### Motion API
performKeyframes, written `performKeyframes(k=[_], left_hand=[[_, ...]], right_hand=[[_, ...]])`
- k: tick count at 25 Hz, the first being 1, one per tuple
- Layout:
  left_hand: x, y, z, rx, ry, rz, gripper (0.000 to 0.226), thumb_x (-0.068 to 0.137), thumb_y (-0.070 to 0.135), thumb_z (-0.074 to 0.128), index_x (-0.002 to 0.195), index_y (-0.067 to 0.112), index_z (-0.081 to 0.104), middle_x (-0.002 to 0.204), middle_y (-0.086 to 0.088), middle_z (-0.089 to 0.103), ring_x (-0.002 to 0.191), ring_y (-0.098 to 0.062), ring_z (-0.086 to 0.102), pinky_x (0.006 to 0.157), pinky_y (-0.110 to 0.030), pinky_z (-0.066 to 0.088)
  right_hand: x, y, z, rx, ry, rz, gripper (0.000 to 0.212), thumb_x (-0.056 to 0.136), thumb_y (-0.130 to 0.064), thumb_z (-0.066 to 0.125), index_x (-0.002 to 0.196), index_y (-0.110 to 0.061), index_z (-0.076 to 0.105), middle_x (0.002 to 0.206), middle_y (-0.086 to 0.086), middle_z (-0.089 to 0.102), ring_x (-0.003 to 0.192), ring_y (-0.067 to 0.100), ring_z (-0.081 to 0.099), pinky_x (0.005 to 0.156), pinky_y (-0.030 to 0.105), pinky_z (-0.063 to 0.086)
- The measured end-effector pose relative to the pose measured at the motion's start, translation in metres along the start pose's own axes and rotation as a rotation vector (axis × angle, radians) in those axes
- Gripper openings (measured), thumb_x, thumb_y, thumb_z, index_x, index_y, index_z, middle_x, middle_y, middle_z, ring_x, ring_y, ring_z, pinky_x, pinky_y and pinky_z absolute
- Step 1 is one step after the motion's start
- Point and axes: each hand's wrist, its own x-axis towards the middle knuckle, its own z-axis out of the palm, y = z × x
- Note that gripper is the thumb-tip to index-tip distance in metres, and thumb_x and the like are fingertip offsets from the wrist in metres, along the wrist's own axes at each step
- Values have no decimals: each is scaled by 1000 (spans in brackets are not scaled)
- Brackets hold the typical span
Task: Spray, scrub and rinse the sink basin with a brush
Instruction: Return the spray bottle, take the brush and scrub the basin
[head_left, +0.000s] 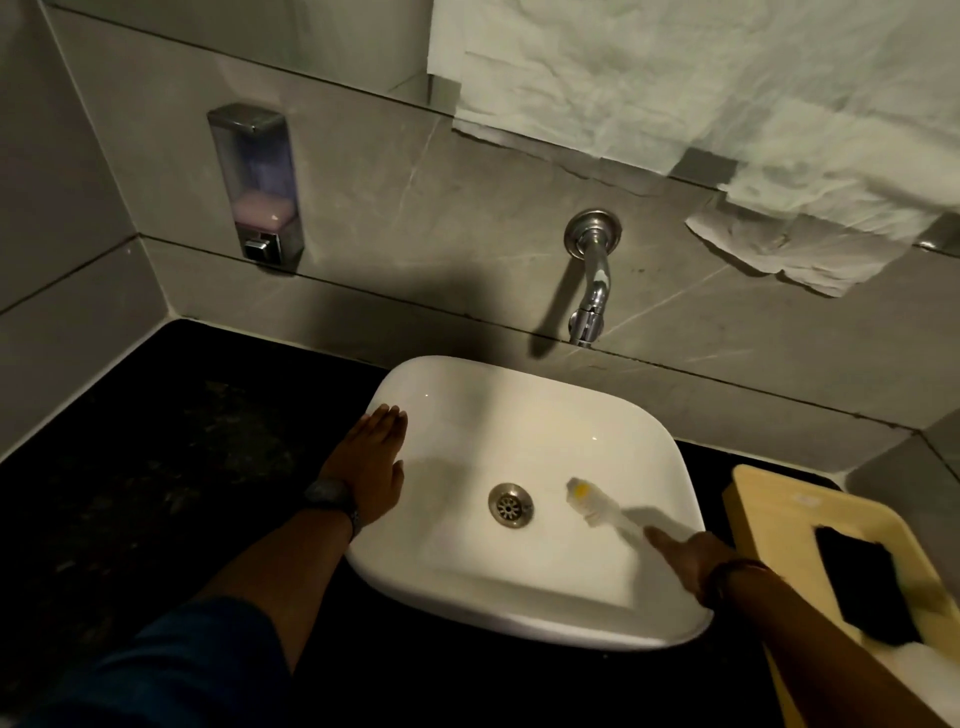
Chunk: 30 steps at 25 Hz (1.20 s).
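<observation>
The brush (597, 503) is motion-blurred, so its bristles are mush, and the right hand (688, 564) hides its handle end. Tray (769, 499) on the right gets chopped by the frame edge.

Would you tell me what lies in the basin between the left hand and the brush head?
Head view: the metal drain, between left hand and brush head; otherwise bare.

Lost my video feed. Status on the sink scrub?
Left hand flat on sink basin rim. Right hand holds brush, bristles right of drain. Faucet dry. Nothing obstructing.
</observation>
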Motion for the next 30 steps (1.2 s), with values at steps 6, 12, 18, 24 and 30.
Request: performKeyframes(k=[6, 12, 18, 24, 30], left_hand=[[-2, 1, -2, 59, -53, -11, 72, 88, 32, 43, 145, 6, 7, 156, -12, 13, 145, -25, 6, 118, -36, 3], [1, -2, -1, 41, -43, -18, 71, 88, 31, 42, 145, 7, 7, 156, -11, 14, 145, -23, 7, 117, -34, 3], [0, 0, 0, 65, -45, -10, 73, 87, 30, 43, 144, 6, 6, 156, -12, 14, 145, -24, 7, 117, -35, 2], [0, 2, -4, 81, -48, -9, 74, 86, 30, 44, 145, 6, 7, 156, -12, 15, 144, -24, 8, 118, -36, 3], [-1, 2, -2, 65, -51, -15, 72, 87, 30, 41, 145, 8, 4, 157, -11, 12, 145, -23, 5, 117, -34, 0]], right_hand=[[-9, -53, 36, -162, 89, -139, 83, 77, -80, 41, 120, -12, 60, 117, 14, 69, 101, 29, 66, 85, 31, 49], [-10, -96, 101, 84, -304, -278, 78, 47, -92, 46, 85, -25, 59, 66, -1, 64, 64, 18, 60, 66, 30, 49], [19, 0, 0, -7, 164, 20, 81, 82, -72, 49, 122, -2, 62, 119, 23, 67, 106, 35, 64, 89, 35, 49], [-21, -60, 54, -181, -228, -229, 73, 63, -88, 47, 77, -17, 61, 67, 6, 67, 54, 23, 60, 56, 28, 45], [-1, -92, 66, 37, -52, -199, 76, 73, -83, 45, 110, -19, 64, 95, 3, 76, 85, 19, 70, 69, 23, 47]])
